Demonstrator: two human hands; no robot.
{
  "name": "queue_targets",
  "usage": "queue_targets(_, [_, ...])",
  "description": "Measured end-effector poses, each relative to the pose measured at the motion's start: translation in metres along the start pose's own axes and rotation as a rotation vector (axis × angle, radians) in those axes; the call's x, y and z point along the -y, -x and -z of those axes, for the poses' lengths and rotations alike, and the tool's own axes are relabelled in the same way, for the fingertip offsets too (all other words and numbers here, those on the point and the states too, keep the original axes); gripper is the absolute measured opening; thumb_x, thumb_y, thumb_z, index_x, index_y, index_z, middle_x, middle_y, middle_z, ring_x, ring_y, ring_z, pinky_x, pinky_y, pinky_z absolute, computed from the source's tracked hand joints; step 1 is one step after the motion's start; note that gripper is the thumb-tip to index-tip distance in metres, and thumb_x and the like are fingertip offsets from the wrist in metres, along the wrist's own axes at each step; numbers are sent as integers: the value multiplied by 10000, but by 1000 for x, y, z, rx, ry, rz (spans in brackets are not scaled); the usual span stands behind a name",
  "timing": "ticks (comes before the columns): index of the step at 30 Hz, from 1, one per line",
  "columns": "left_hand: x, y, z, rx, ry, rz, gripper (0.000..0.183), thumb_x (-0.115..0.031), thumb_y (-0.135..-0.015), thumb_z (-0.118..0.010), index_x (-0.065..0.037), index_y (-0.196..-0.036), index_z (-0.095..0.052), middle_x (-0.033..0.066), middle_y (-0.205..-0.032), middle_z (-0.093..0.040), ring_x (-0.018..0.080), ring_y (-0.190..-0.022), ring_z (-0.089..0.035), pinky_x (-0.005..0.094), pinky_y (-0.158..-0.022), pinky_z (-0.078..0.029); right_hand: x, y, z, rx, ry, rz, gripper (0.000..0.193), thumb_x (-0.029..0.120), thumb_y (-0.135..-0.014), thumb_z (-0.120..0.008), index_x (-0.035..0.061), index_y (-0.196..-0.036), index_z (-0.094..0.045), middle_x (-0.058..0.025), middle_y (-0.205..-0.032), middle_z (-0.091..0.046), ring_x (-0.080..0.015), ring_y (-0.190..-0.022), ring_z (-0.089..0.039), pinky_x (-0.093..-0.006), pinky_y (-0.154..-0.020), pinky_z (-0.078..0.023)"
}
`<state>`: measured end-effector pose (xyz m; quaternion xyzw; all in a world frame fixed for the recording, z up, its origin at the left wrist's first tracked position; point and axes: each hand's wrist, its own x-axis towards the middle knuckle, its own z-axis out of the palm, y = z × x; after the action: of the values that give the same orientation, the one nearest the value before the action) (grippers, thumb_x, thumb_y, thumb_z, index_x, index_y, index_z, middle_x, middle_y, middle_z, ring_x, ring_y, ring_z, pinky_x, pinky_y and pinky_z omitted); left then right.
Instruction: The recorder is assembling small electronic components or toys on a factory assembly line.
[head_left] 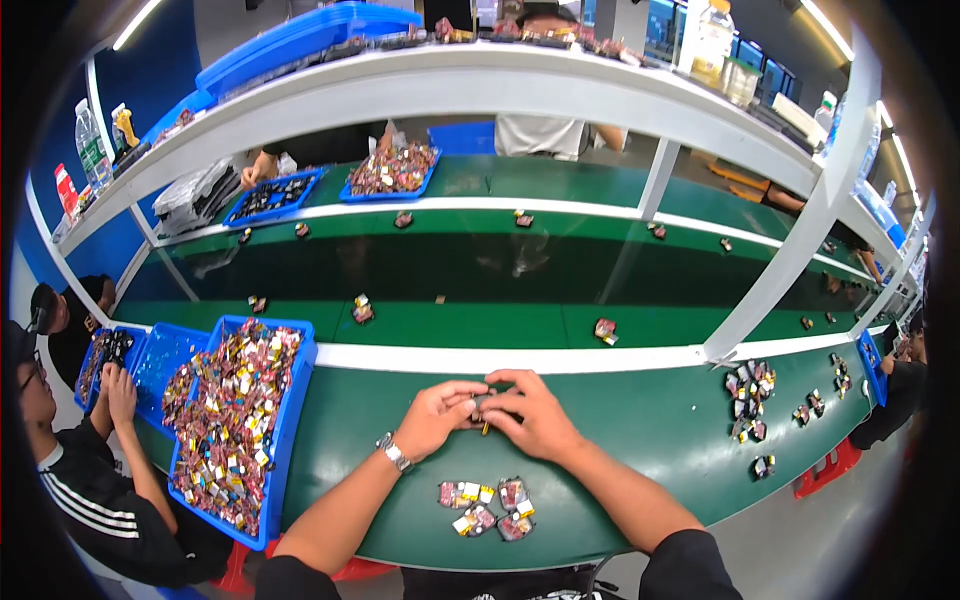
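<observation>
Above the green table [380, 500], my left hand [436, 416] and my right hand [533, 414] meet, fingers bent around one small dark part [479, 408]. A bit of yellow shows under the right fingers; the rest of the part is mostly covered, so its exact kind cannot be told. Closer to me lies a small group of similar assemblies [515, 494], red circuit boards with yellow and white pieces in dark housings. On the left, a blue tray [303, 400] is heaped with many loose red, yellow and white circuit boards [225, 430].
Clusters of assemblies [750, 395] lie to the right. Beyond a white rail [520, 357], scattered assemblies [605, 330] sit on a green belt [480, 325]. A white shelf frame [780, 220] spans overhead. A co-worker [100, 470] sits at left beside blue trays; others work opposite and right.
</observation>
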<state>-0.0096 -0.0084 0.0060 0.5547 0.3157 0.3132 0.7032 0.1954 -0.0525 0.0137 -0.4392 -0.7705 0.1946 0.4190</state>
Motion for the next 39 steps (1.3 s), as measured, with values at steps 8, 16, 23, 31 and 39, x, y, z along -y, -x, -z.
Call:
queue_targets(8, [0, 1, 10, 135, 68, -54, 428, 29, -911, -571, 32, -1331, -494, 132, -1223, -605, 167, -1097, -611, 308, -948, -517, -2, -4, -10, -70, -38, -24, 108, 107, -817, -712, 77, -920, -704, -65, -1157, -600, -263, -1062, -557, -358, -866, -496])
queue_targets(16, [2, 1, 5, 100, 9, -54, 387, 20, -942, -536, 25, -1327, -499, 123, -1210, -617, 157, -1090, -610, 312, -936, -525, -1, -2, -11, -68, -3, 2, 97, 94, -800, -714, 69, -893, -701, -67, -1136, -602, -265, -1044, -560, -366, -855, -504])
queue_targets(23, [0, 2, 4, 95, 5, -23, 340, 0, -967, -500, 16, -1307, -500, 127, -1206, -622, 159, -1085, -612, 322, -927, -532, 2, -1, -4, 24, -32, 53, 104, 104, -821, -711, 80, -920, -689, -79, -1199, -574, -286, -1092, -541, -378, -869, -505])
queue_targets(31, [2, 0, 8, 100, 12, -44, 314, -12, -967, -495, -2, -1281, -505, 119, -1214, -613, 161, -1099, -606, 323, -940, -523, 3, -1, -12, -90, 1, 25, 124, 98, -807, -718, 74, -928, -702, -83, -1170, -596, -268, -1061, -558, -359, -848, -510])
queue_targets(39, [10, -1, 15, 92, 128, -34, 289, -59, -975, -500, -24, -1261, -523, 108, -1276, -596, 153, -1111, -602, 303, -925, -522, 10, 0, -25, -197, -26, 5, 148, 67, -780, -730, 63, -927, -716, -78, -1149, -605, -261, -1055, -568, -350, -835, -515])
